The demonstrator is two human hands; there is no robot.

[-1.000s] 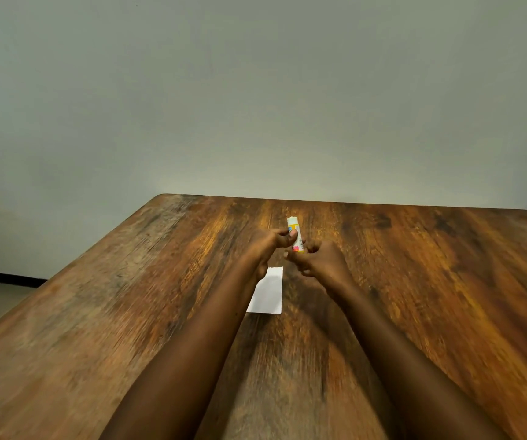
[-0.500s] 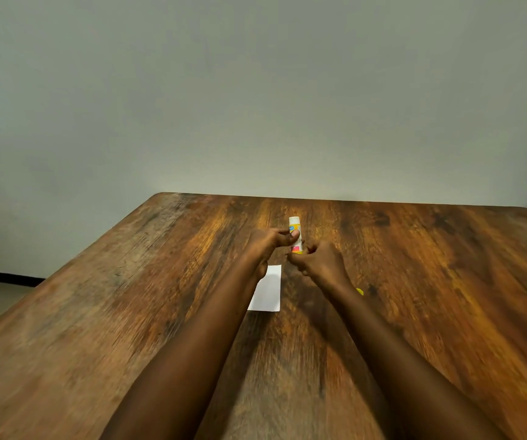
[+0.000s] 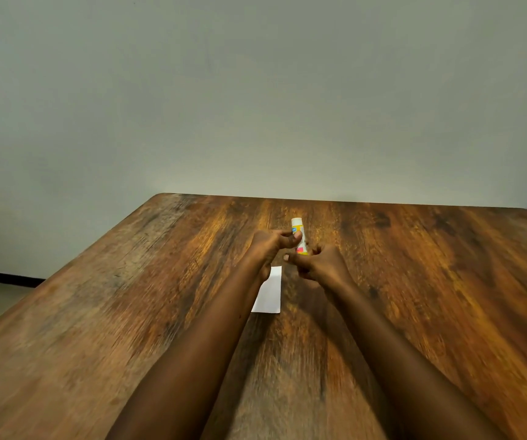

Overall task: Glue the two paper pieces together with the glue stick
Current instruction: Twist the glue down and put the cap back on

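Mid-frame, your left hand (image 3: 271,246) grips the glue stick (image 3: 297,225), your right hand (image 3: 319,265) pinches its bottom (likely to twist glue up) above the white paper (image 3: 270,295).

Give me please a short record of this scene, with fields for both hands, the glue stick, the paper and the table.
left hand: grips the glue stick at its middle, thumb across the label
right hand: pinches the glue stick's lower end
glue stick: nearly upright, held over the table, apart from the paper
paper: one white piece visible, flat on the table, partly hidden by the left hand
table: brown wood
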